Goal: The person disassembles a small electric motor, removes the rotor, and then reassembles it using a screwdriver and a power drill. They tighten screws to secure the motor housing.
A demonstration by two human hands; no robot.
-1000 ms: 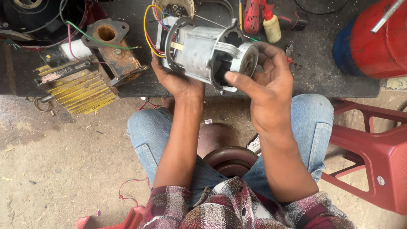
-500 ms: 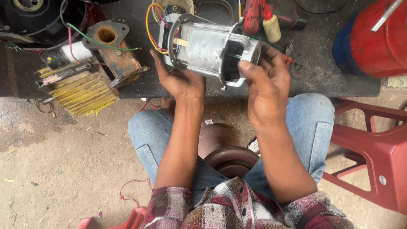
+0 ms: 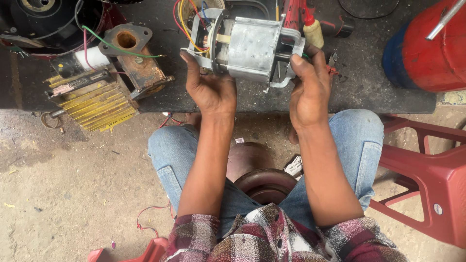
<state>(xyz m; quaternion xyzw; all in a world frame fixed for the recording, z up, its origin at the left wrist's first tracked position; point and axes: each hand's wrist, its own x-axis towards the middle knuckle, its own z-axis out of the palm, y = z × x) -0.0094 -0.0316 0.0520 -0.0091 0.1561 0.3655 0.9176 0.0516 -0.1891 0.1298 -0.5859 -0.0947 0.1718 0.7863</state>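
Head view: both hands hold a small electric motor [image 3: 245, 46] up over the dark bench [image 3: 349, 92], lying on its side, long axis running L–R.

Motor: dull grey sheet-metal body, silvery end brackets at both ends. L end open, w/ copper-coloured parts inside and a bunch of yellow, red and blue wires [image 3: 187, 19] looping out above the left hand's fingertips. R end bracket is a bent metal frame; a short dark shaft stub sticks out there, next to the right thumb.

Left hand [image 3: 208, 85]: under and against the motor's L end, palm up. Fingers curled round the bracket from below, thumb up along its edge, gripping it.

Right hand [image 3: 310, 90]: at the R end. Thumb pressed on the front of the bracket, the other fingers wrapped behind it, mostly hidden. Closed on the motor.

Around the fingers: just beyond the right hand's fingers, a small yellowish squeeze bottle w/ red nozzle [image 3: 313, 29] and a red tool [image 3: 291, 12] on the bench. Well L of the left hand's fingers, a rusty metal flange block [image 3: 136, 58] w/ a green wire across it, and beside that a yellow finned housing [image 3: 94, 99]. Far R, a red cylinder [image 3: 432, 46]. Below the wrists, blue-jean knees, a brown round part [image 3: 264, 182] between them on the floor, red plastic stool [image 3: 432, 179] at R.
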